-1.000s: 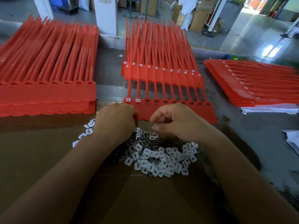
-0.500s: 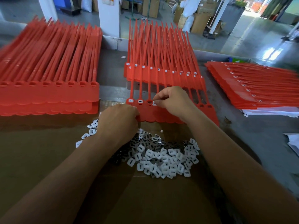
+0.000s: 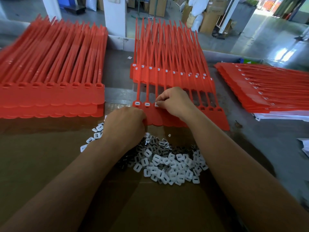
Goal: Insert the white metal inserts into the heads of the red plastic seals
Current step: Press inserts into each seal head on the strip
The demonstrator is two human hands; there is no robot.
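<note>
Three red seal stacks (image 3: 50, 97) on desk (image 3: 267, 148), warehouse floor (image 3: 250, 39) beyond; right hand (image 3: 175, 101) pinches white insert (image 3: 156, 104), left hand (image 3: 127, 126) curled, grip unclear.

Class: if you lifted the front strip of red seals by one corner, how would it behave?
Probably floppy: the strip is thin, its long tails splay unevenly. Likely light, being thin plastic. Unlikely to roll, since it lies flat.

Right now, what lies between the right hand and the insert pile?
In the head view: the red tags of the seal row, then cardboard with one small white bit.
</note>
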